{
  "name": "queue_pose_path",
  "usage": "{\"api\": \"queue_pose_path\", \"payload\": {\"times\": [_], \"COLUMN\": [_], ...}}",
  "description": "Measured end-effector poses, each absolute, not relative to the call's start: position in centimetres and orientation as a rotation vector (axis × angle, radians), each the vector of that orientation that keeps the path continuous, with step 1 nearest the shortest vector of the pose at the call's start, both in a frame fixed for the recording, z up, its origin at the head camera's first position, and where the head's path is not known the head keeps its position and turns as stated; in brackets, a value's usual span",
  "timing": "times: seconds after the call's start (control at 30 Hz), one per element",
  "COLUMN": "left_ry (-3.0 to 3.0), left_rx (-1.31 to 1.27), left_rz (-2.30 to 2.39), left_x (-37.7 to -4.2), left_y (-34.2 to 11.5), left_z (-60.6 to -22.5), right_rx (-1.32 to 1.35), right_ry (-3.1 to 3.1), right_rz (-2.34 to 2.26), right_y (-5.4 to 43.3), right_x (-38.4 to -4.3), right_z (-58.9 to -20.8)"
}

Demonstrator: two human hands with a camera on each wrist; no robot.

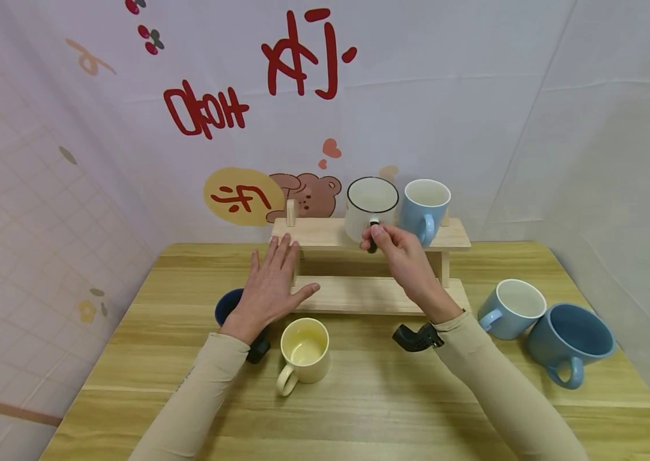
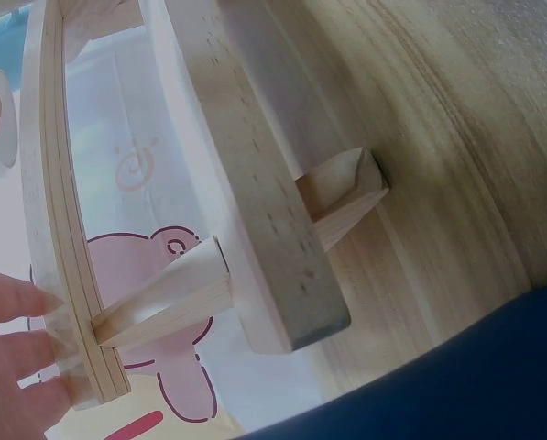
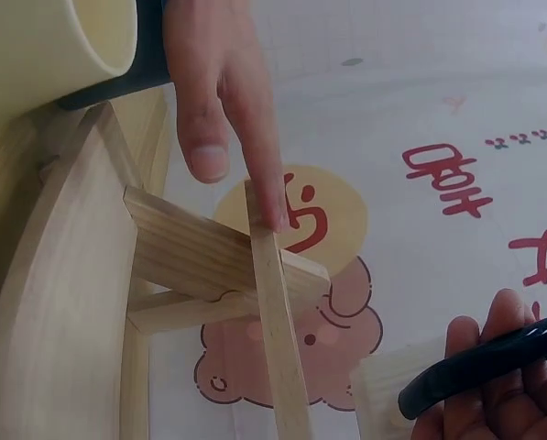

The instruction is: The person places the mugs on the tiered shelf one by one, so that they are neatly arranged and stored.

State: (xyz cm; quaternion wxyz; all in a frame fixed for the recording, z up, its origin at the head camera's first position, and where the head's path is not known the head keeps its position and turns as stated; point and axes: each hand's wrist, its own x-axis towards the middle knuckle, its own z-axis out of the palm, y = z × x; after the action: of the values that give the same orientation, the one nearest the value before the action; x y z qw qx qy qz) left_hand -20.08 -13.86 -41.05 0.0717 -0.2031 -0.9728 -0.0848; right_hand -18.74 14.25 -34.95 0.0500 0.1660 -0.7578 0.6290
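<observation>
My right hand (image 1: 414,269) pinches the black handle (image 3: 484,367) of a white mug (image 1: 357,221) with a black rim. The mug stands upright, overlapping the top board of a two-tier wooden rack (image 1: 325,234). Just right of it, a light blue mug (image 1: 415,216) is on that same board, handle toward me. My left hand (image 1: 267,288) has its fingers spread and straight, fingertips on the left end of the top board. Under the left forearm a dark blue mug (image 1: 225,307) is partly hidden. A yellow mug (image 1: 308,371) is on the table beside that wrist.
At right on the wooden table (image 1: 359,410) are a pale blue mug (image 1: 506,320) and a larger blue mug (image 1: 555,342), side by side. The rack's lower board (image 1: 353,294) bears no mug. A printed cloth (image 1: 446,115) hangs behind the rack.
</observation>
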Motion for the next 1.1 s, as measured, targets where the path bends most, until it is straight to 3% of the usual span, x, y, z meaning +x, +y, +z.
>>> {"api": "queue_pose_path", "payload": {"times": [1.1], "left_ry": [-2.906], "left_rx": [-0.607], "left_rz": [-0.249], "left_x": [-20.2], "left_y": [-13.8], "left_z": [-41.5], "right_rx": [0.399], "right_ry": [-2.324], "right_rz": [1.938], "right_y": [14.0], "right_x": [-21.4], "right_z": [-36.0]}}
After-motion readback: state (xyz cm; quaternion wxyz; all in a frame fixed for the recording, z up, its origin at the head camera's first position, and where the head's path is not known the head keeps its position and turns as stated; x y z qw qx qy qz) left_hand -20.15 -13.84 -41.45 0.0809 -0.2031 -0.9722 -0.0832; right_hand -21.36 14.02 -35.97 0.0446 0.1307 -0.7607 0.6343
